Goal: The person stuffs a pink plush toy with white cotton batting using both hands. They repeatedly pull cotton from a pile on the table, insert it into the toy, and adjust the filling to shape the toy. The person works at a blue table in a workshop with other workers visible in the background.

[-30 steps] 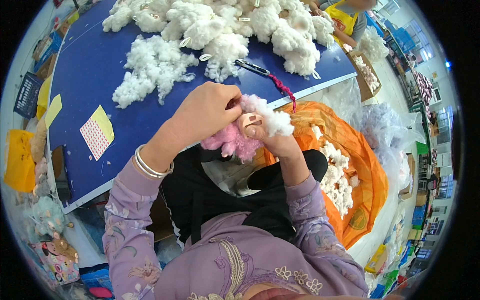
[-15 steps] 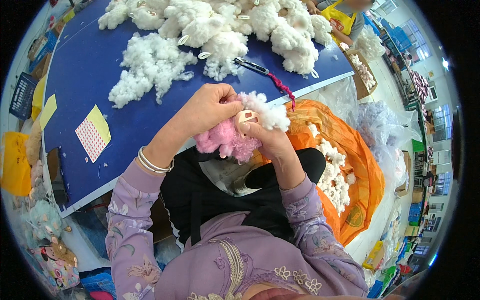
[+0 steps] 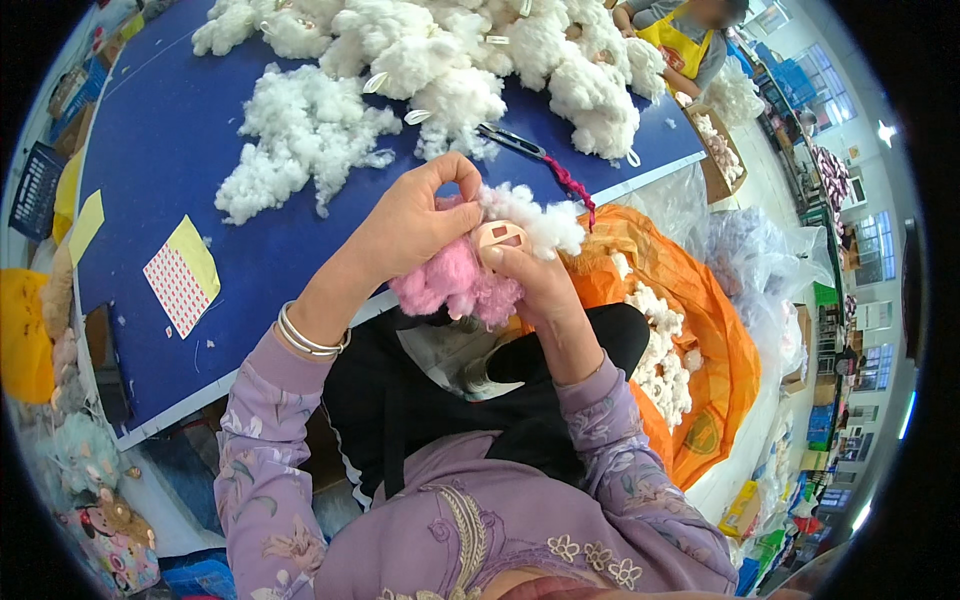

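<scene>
Both my hands are on a curly pink plush piece (image 3: 450,280) above my lap, by the table's near edge. My right hand (image 3: 545,290) holds it from the right, thumb against a round beige plastic disc (image 3: 489,237) with slots. A tuft of white stuffing (image 3: 545,220) sticks out above the disc. My left hand (image 3: 425,215) is closed in a pinch at the plush's upper edge, its wrist in metal bangles. What exactly lies between those fingertips is hidden.
White stuffing (image 3: 305,135) and several fluffy white plush pieces (image 3: 450,105) cover the blue table's far part (image 3: 250,260). Metal thread snips (image 3: 512,139) with a magenta cord lie near its right edge. An orange bag (image 3: 730,350) of small white pieces stands right. Another person (image 3: 680,40) sits far right.
My left hand's knuckles have lifted slightly, the fingers still pinched. The disc in my right hand faces up a little more. The whole view has shifted slightly.
</scene>
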`<act>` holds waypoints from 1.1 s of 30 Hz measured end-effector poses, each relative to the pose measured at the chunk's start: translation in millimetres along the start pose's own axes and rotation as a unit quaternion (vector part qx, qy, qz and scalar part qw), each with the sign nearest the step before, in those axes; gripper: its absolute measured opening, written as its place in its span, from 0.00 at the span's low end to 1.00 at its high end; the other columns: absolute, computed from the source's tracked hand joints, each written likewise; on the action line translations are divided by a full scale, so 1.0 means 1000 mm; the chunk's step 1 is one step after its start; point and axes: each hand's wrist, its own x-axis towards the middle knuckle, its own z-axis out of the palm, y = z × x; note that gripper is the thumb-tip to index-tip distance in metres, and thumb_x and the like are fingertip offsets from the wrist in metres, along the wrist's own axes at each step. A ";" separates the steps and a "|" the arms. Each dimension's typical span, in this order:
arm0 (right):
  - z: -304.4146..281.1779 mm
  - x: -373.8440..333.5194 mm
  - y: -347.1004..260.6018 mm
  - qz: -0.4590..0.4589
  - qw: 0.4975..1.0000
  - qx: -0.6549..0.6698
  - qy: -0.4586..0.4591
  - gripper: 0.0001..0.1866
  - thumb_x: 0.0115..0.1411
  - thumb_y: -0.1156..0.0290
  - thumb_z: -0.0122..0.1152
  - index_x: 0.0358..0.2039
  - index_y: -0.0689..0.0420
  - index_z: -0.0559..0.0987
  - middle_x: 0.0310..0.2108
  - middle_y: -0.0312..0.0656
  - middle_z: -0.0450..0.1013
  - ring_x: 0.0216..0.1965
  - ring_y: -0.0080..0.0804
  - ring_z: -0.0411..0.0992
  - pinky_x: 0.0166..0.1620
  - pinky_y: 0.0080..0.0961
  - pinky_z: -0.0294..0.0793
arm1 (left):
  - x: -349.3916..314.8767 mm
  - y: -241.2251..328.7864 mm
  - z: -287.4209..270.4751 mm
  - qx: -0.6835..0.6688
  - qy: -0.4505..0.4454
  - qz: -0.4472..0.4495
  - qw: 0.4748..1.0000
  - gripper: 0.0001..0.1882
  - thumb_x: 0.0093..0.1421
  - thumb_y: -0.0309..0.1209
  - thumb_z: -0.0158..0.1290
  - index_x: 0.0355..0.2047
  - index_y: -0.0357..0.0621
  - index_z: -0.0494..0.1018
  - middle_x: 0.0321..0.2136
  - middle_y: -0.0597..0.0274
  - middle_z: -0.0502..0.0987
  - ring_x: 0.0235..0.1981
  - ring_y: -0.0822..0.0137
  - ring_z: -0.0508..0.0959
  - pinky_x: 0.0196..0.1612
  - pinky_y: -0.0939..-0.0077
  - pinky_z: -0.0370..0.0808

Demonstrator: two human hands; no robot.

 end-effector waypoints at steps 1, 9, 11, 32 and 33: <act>0.001 0.001 0.000 0.005 1.000 -0.002 0.002 0.19 0.54 0.74 0.67 0.47 0.61 0.75 0.40 0.35 0.74 0.39 0.22 0.73 0.42 0.21 0.74 | -0.001 0.001 0.000 -0.001 -0.003 0.003 1.000 0.06 0.56 0.18 0.51 0.32 0.42 0.68 0.40 0.66 0.71 0.34 0.80 0.72 0.37 0.85 0.72; 0.006 0.006 0.008 -0.004 1.000 -0.023 0.012 0.15 0.57 0.73 0.63 0.45 0.60 0.76 0.38 0.33 0.74 0.36 0.19 0.72 0.38 0.20 0.72 | -0.005 -0.002 -0.008 0.152 0.019 0.096 0.983 0.04 0.54 0.20 0.52 0.31 0.37 0.74 0.41 0.64 0.74 0.36 0.76 0.74 0.42 0.81 0.71; 0.004 0.006 0.009 -0.002 1.000 -0.016 0.017 0.16 0.58 0.72 0.63 0.46 0.60 0.75 0.39 0.33 0.74 0.37 0.19 0.72 0.39 0.19 0.72 | -0.007 0.003 -0.007 0.159 0.018 0.068 0.985 0.07 0.54 0.21 0.52 0.34 0.37 0.76 0.41 0.63 0.75 0.36 0.76 0.74 0.41 0.81 0.72; -0.009 -0.001 0.016 -0.119 0.966 -0.226 0.035 0.09 0.64 0.70 0.58 0.41 0.61 0.78 0.33 0.33 0.74 0.34 0.18 0.70 0.36 0.18 0.70 | -0.018 -0.018 -0.001 -0.038 -0.023 -0.100 0.994 0.16 0.64 0.32 0.55 0.49 0.37 0.71 0.40 0.63 0.77 0.39 0.78 0.75 0.43 0.80 0.75; -0.014 0.002 0.017 -0.128 0.951 -0.280 0.026 0.08 0.65 0.69 0.58 0.40 0.61 0.78 0.32 0.33 0.74 0.33 0.18 0.69 0.35 0.18 0.70 | -0.018 -0.021 0.000 -0.043 -0.019 -0.087 0.995 0.16 0.64 0.32 0.55 0.49 0.36 0.71 0.40 0.63 0.77 0.39 0.78 0.75 0.43 0.80 0.75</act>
